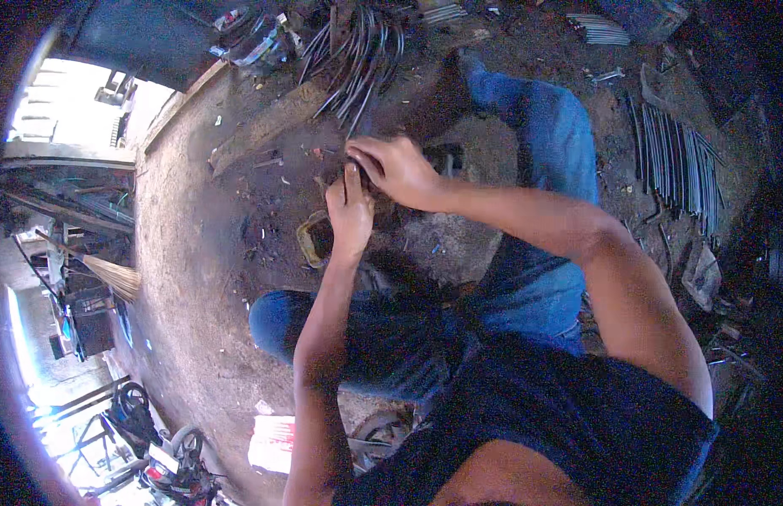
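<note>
My left hand point(351, 218) and my right hand point(402, 175) meet in front of me, low over the dirt floor between my spread legs. Both are closed around a small dark piece point(368, 169), mostly hidden by the fingers, so its kind cannot be made out. The left index finger lies along it, while the right fingers curl over it from the far side. Just beyond them spreads a loose bundle of bent dark metal rods point(368, 63). A yellowish-rimmed object point(309, 243) sits beside my left wrist.
A wooden plank point(269, 131) lies at the far left of my hands. Straight metal rods point(674, 160) lie in a row on the right, near a wrench-like tool point(609, 76). A broom point(113, 274), a motorcycle point(176, 464) and a white-and-red packet point(271, 443) are leftward.
</note>
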### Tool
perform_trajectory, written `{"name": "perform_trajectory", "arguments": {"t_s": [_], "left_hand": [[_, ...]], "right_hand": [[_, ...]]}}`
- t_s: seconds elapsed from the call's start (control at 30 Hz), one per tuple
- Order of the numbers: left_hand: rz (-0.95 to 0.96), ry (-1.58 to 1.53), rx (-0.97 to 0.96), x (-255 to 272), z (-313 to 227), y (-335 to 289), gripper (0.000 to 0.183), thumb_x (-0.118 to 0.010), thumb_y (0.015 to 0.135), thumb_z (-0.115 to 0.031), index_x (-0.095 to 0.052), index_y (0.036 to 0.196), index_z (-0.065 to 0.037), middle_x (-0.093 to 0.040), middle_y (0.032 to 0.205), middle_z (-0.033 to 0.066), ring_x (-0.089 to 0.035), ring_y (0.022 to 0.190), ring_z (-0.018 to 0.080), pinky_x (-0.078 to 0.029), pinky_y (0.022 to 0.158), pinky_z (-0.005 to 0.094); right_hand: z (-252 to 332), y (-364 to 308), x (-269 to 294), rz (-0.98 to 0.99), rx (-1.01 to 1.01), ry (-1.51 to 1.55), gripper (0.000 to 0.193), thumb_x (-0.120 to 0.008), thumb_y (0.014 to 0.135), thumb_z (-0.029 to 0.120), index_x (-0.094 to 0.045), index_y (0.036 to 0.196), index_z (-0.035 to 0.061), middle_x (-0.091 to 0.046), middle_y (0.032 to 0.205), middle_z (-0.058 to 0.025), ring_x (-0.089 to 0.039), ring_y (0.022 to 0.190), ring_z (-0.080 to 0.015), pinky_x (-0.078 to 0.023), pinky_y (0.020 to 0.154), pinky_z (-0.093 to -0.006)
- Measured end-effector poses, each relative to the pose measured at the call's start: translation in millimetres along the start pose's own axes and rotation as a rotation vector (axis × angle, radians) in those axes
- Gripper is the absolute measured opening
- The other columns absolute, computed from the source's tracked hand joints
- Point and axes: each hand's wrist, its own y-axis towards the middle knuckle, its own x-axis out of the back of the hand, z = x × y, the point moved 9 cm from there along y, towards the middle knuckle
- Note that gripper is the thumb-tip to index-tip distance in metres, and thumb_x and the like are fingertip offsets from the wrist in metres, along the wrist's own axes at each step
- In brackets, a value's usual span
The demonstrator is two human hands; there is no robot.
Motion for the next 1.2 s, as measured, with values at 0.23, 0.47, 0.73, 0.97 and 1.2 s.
{"name": "perform_trajectory", "arguments": {"t_s": [0.23, 0.47, 0.73, 0.97, 1.2], "left_hand": [[0.028, -0.208, 0.078, -8, 0, -1, 0.034, -0.047, 0.098, -0.039, -0.05, 0.088, -0.006, -0.039, 0.059, -0.0024, -0.033, 0.043, 0.0072, -0.027, 0.039, 0.0227], [0.059, -0.335, 0.087, -26, -4, -8, 0.024, -0.049, 0.098, -0.033, -0.05, 0.09, -0.01, -0.049, 0.068, -0.0024, -0.04, 0.047, 0.0065, -0.03, 0.038, 0.0216], [-0.001, -0.249, 0.049, -23, -12, -14, 0.034, -0.048, 0.098, -0.038, -0.05, 0.083, -0.008, -0.042, 0.06, -0.0022, -0.034, 0.042, 0.0066, -0.023, 0.038, 0.0236], [-0.036, -0.247, 0.096, -8, -9, -11, 0.034, -0.046, 0.099, -0.036, -0.051, 0.082, -0.007, -0.04, 0.058, -0.0018, -0.033, 0.04, 0.0063, -0.023, 0.037, 0.0231], [0.0, -0.134, 0.101, -11, -16, -17, 0.034, -0.045, 0.099, -0.035, -0.051, 0.083, -0.006, -0.042, 0.059, -0.0028, -0.037, 0.044, 0.0051, -0.027, 0.037, 0.022]], "right_hand": [[-10, 12, 14, -0.183, -0.072, -0.018, 0.022, -0.057, 0.09, 0.018, -0.065, 0.1, 0.0001, -0.066, 0.095, -0.019, -0.064, 0.089, -0.0361, -0.053, 0.075, -0.0387], [-32, 37, 43, -0.273, -0.243, 0.04, 0.024, -0.056, 0.091, 0.017, -0.065, 0.104, 0.0002, -0.065, 0.102, -0.019, -0.064, 0.095, -0.0326, -0.051, 0.083, -0.0378], [-38, 41, 43, -0.271, -0.165, 0.07, 0.027, -0.055, 0.092, 0.024, -0.066, 0.102, 0.0013, -0.066, 0.099, -0.0185, -0.065, 0.089, -0.0347, -0.053, 0.078, -0.0403], [-11, 7, 7, 0.036, -0.007, -0.009, 0.022, -0.058, 0.09, 0.019, -0.067, 0.1, 0.0026, -0.067, 0.097, -0.0169, -0.066, 0.087, -0.0342, -0.053, 0.076, -0.0389], [-44, 38, 29, -0.134, -0.113, -0.014, 0.023, -0.058, 0.089, 0.021, -0.067, 0.1, 0.0023, -0.066, 0.098, -0.0195, -0.065, 0.089, -0.0354, -0.053, 0.077, -0.0381]]}}
